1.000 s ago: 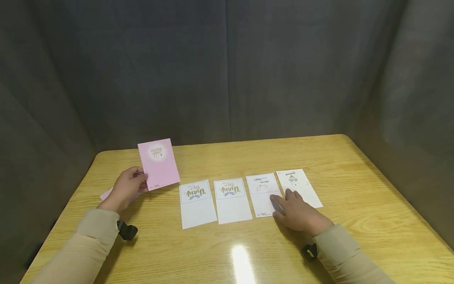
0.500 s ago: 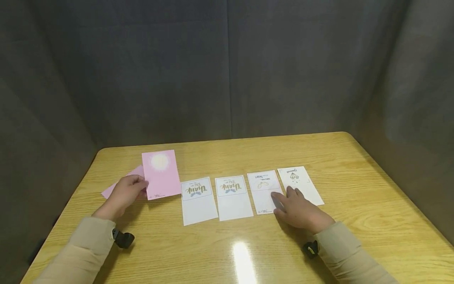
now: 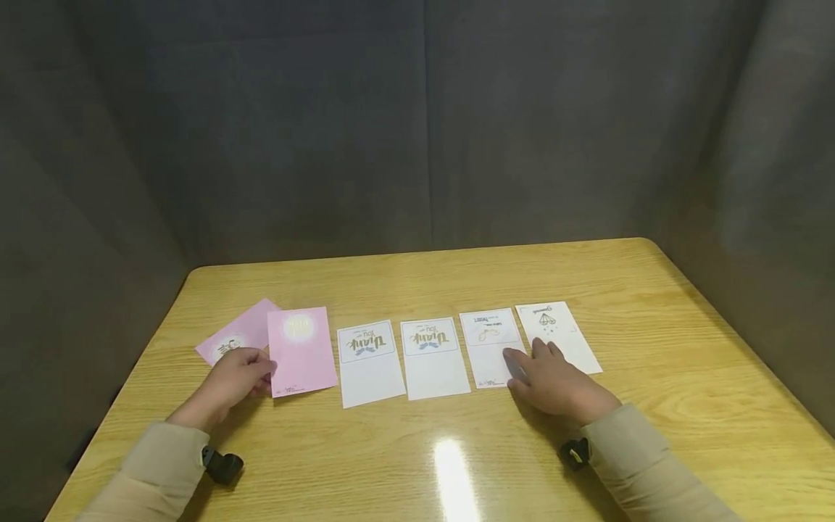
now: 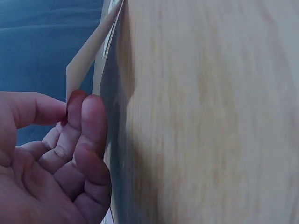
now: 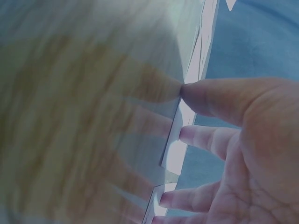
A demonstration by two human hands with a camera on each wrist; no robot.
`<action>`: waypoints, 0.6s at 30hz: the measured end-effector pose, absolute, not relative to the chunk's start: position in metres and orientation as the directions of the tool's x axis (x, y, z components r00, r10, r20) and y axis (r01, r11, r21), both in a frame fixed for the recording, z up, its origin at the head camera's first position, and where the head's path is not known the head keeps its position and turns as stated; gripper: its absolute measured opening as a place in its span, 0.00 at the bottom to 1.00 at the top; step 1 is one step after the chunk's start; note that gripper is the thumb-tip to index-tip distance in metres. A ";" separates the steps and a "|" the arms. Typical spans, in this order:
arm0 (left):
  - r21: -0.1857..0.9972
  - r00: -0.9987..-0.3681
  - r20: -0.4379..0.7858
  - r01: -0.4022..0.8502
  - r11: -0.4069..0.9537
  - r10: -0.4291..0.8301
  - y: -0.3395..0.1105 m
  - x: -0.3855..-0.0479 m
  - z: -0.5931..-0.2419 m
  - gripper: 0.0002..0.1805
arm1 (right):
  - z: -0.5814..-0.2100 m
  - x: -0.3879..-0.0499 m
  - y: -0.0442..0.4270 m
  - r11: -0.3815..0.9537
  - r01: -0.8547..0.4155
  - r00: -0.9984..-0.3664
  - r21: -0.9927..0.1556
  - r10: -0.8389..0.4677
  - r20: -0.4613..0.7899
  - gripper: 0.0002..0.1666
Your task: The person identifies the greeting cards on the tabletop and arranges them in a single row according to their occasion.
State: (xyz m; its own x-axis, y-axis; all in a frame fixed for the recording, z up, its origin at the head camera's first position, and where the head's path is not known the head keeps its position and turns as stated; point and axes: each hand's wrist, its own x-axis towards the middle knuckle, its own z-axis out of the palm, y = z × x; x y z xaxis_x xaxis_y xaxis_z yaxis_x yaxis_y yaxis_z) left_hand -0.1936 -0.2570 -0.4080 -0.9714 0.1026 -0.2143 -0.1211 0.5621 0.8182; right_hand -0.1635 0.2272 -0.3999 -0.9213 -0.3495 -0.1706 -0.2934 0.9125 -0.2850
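Note:
My left hand (image 3: 231,380) pinches the left edge of a pink card (image 3: 302,362) with a pale round patch. In the left wrist view, thumb and fingertips hold that card (image 4: 86,56), which slants above the table. A second pink card (image 3: 251,330) lies askew to its left, partly covered by the hand. My right hand (image 3: 554,380) rests with extended fingers on a white card (image 3: 485,359) printed "heart". In the right wrist view, one finger touches this white card (image 5: 175,156) and others reach the neighbouring card. That neighbour is a white card with an umbrella drawing (image 3: 570,337).
Two white "Thank you" cards, one at left (image 3: 372,380) and one at right (image 3: 437,377), lie between the hands. The wooden table (image 3: 365,464) has a glare spot near its front. A dark curtain (image 3: 417,130) hangs behind its far edge.
My left hand has lowered the pink card towards the table, left of the white row, uncovering more of the second pink card. My right hand has stayed on the white cards.

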 end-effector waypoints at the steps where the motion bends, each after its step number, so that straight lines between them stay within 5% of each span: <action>1: 0.813 -0.970 -0.217 -0.120 0.569 0.106 -0.256 -0.192 -0.409 0.12 | -0.400 -0.163 0.227 0.912 -0.294 -0.921 -0.286 -0.351 -0.170 0.30; 18: 0.686 -0.965 -0.225 -0.058 0.725 0.135 -0.255 -0.188 -0.410 0.17 | -0.401 -0.162 0.228 0.907 -0.324 -0.917 -0.268 -0.371 -0.144 0.29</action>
